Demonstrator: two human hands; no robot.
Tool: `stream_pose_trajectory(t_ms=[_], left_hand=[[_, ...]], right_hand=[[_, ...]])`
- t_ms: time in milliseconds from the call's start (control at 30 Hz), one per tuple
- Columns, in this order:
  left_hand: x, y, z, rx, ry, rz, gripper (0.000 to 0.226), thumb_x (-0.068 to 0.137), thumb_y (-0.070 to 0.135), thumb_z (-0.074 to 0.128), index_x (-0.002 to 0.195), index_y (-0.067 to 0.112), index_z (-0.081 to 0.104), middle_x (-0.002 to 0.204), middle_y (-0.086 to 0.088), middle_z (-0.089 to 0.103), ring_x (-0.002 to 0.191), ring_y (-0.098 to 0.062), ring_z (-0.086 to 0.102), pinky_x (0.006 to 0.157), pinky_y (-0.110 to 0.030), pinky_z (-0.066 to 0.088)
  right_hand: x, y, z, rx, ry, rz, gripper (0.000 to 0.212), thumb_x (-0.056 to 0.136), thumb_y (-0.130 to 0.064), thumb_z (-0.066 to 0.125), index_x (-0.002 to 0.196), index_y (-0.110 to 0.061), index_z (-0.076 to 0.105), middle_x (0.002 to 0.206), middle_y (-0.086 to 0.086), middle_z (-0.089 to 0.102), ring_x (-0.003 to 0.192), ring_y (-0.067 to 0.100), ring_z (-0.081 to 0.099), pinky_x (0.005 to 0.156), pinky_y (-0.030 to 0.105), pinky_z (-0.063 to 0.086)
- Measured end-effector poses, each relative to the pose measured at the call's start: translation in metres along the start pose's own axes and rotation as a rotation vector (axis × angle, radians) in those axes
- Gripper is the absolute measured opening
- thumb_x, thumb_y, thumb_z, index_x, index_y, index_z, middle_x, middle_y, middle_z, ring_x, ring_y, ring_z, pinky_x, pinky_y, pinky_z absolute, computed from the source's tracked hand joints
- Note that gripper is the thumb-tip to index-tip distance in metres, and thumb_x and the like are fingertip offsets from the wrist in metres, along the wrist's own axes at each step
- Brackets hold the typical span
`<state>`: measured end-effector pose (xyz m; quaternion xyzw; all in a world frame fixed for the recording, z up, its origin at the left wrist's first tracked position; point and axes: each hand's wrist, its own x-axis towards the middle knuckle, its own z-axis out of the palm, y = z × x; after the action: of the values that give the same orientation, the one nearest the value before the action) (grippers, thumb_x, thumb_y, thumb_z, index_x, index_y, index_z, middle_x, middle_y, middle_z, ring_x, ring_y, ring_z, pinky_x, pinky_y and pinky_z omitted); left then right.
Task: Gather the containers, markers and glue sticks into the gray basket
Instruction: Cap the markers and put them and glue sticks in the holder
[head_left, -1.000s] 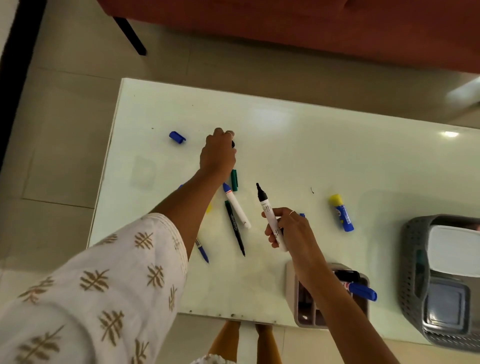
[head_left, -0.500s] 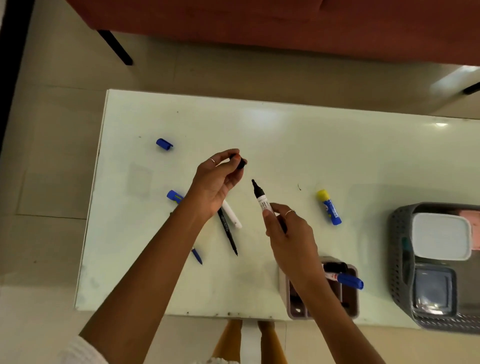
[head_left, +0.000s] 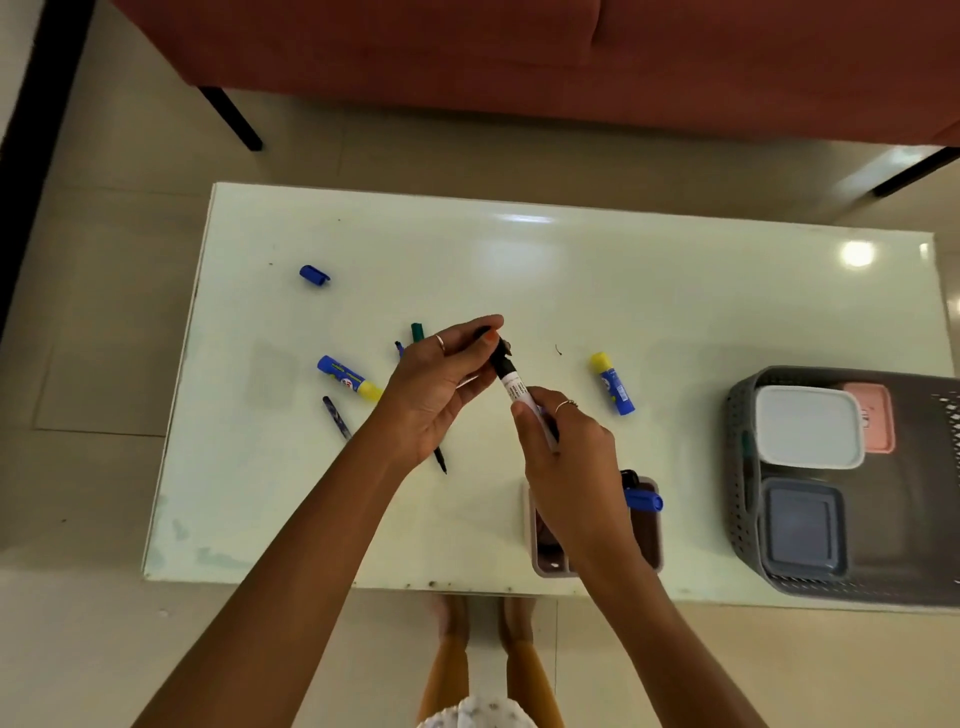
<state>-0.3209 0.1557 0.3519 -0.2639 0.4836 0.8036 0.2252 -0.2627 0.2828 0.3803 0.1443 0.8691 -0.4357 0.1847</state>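
Note:
My right hand (head_left: 563, 452) grips the white barrel of a black marker (head_left: 511, 382) above the table's middle. My left hand (head_left: 441, 382) pinches its black cap (head_left: 491, 340) onto the marker's tip. Two blue-and-yellow glue sticks lie flat: one (head_left: 349, 378) left of my left hand, one (head_left: 613, 383) to the right. A green marker (head_left: 417, 331) and a thin black pen (head_left: 440, 460) peek out from under my left hand. The gray basket (head_left: 737, 415) at the right edge holds a white-lidded container (head_left: 808, 426), a gray one (head_left: 802, 530) and a pink one (head_left: 872, 415).
A loose blue cap (head_left: 314, 274) lies at the far left of the white table (head_left: 623, 291). A dark blue pen (head_left: 336, 417) lies near the left glue stick. A small brown holder (head_left: 649, 540) with a blue-capped marker (head_left: 644, 500) stands at the front edge. An orange sofa (head_left: 519, 62) is beyond the table.
My left hand lifted the black cap off the table and brought it to the marker's tip. The right hand held the marker throughout.

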Motion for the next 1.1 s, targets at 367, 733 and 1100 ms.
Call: stream_pose_trajectory(t_ms=[367, 733, 1100], left_hand=[[-0.036, -0.031, 0.055, 0.143, 0.102, 0.109, 0.022, 0.099, 0.013, 0.044, 0.094, 0.013, 0.065, 0.072, -0.004, 0.069, 0.069, -0.014, 0.068, 0.070, -0.022, 0.059], [-0.065, -0.067, 0.051, 0.262, 0.137, 0.006, 0.021, 0.097, 0.014, 0.048, 0.095, 0.013, 0.068, 0.069, -0.003, 0.071, 0.071, -0.016, 0.070, 0.070, -0.027, 0.059], [-0.097, -0.095, 0.043, 0.468, 0.053, -0.083, 0.019, 0.093, 0.026, 0.055, 0.106, 0.028, 0.069, 0.096, 0.002, 0.076, 0.092, -0.012, 0.071, 0.081, -0.028, 0.055]], right_hand=[[-0.027, 0.011, -0.022, -0.128, 0.080, 0.082, 0.016, 0.100, -0.025, 0.040, 0.102, -0.015, 0.052, 0.076, 0.001, 0.052, 0.061, 0.016, 0.049, 0.049, 0.020, 0.033], [-0.069, 0.042, -0.012, 0.043, -0.045, 0.205, 0.030, 0.100, -0.028, 0.039, 0.123, -0.012, 0.051, 0.095, 0.008, 0.064, 0.075, 0.016, 0.059, 0.061, 0.023, 0.046], [-0.107, 0.101, -0.025, 0.125, -0.161, 0.163, 0.016, 0.095, -0.034, 0.050, 0.100, -0.021, 0.060, 0.088, -0.014, 0.058, 0.079, 0.001, 0.059, 0.063, 0.010, 0.048]])
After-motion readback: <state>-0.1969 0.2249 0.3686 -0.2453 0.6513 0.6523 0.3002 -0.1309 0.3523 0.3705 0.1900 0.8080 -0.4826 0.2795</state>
